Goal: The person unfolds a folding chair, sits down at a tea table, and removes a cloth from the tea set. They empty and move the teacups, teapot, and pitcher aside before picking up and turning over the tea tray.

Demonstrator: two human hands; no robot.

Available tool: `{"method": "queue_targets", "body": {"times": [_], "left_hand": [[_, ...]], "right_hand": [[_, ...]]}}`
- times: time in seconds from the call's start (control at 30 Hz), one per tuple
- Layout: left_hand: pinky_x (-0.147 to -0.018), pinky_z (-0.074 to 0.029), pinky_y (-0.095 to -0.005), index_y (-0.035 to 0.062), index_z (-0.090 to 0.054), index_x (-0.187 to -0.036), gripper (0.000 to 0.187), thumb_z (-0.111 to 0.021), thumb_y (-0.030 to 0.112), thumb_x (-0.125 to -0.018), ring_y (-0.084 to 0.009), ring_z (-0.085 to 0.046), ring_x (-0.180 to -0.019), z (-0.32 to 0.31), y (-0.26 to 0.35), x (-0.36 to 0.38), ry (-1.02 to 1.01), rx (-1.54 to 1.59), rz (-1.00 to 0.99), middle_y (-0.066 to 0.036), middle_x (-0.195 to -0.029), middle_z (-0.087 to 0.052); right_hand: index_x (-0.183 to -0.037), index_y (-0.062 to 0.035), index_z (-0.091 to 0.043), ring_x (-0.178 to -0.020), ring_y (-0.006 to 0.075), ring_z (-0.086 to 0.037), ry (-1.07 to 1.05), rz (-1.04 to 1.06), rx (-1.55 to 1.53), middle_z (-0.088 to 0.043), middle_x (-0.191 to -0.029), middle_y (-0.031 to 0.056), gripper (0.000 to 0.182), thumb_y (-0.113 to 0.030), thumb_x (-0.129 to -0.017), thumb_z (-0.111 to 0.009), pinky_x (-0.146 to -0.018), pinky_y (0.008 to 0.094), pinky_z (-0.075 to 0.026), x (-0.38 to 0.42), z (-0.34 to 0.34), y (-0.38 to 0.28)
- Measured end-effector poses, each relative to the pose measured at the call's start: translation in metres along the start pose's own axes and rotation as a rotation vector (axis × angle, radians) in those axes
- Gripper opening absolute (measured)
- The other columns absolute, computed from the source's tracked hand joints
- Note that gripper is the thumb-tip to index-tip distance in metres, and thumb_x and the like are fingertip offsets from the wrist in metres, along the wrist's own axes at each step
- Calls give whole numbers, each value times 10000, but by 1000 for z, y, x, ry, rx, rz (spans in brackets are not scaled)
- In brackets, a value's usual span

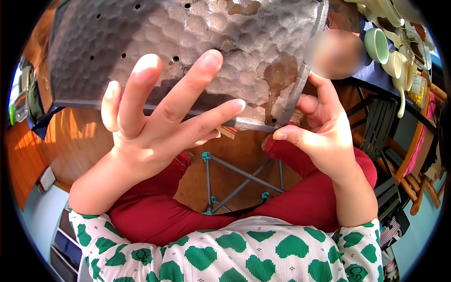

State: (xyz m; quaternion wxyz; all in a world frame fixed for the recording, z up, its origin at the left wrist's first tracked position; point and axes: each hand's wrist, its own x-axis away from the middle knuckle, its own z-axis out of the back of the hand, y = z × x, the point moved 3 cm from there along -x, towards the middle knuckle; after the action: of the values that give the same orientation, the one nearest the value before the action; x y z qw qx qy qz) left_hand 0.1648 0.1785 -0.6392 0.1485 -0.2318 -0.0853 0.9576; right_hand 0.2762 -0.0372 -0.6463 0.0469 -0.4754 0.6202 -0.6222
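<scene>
A dark, dimpled metal plate (253, 42) with a raised rim and small holes fills the top of the head view. Brown stains mark its right side. My right hand (324, 127) pinches its lower right corner, thumb along the bottom edge and fingers at the right rim. Over the plate's lower left part, my left hand (150, 105) is open with its fingers spread. Its thumb shows lower down, near the bottom edge.
Between my knees stands a grey folding frame (244, 176) with teal joints on a wooden floor (80, 141). A green cup (376, 46) and other dishes are at the upper right. Below them are a slatted dark chair (379, 124) and a wooden-framed chair (413, 141). A blurred patch covers something beside the plate.
</scene>
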Motion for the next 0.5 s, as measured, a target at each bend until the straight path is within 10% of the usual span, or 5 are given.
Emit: {"method": "queue_targets", "body": {"times": [0.2,0.5], "left_hand": [[-1198,-161,-443,393,-745,-1116,346,-595,583,-869,-343,-202,-1467,6,-12,3,6,56,-12,-80,-1389,-596],[-1175,-231,-428,331,-765,-1058,429,-506,639,-910,-124,-605,-1167,18,-21,9,-52,48,10,-95,-1241,-688]], "right_hand": [[-1503,-11,-227,-1112,224,-633,-11,18,-5,-633,-1236,171,904,68,-785,-771,-934,341,-527,0,1,1],[-1497,-3,-240,-1106,202,-628,-10,29,-10,-637,-1235,154,903,62,-778,-782,-937,324,-509,-1,1,0]]}}
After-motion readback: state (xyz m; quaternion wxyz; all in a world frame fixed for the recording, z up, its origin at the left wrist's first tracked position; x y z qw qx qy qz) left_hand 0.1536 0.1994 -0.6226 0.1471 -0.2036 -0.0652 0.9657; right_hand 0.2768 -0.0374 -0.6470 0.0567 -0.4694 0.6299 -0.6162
